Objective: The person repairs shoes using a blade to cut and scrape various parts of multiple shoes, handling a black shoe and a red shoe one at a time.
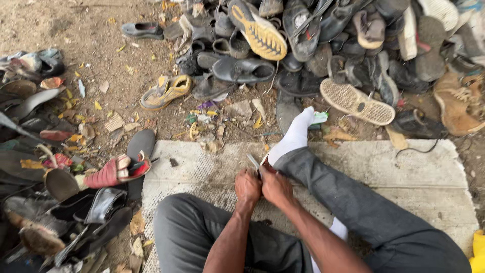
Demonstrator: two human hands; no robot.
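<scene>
Grey-trousered legs [353, 202] stretch over a pale mat [404, 172], one white sock [295, 134] pointing far toward a shoe pile [353, 45]. Both hands meet at the mat's middle: left hand [247, 186] and right hand [275, 186] each have their grip closed around a small metal blade [254, 162], just beside the sock's ankle. More shoes [76, 202] lie left.
</scene>
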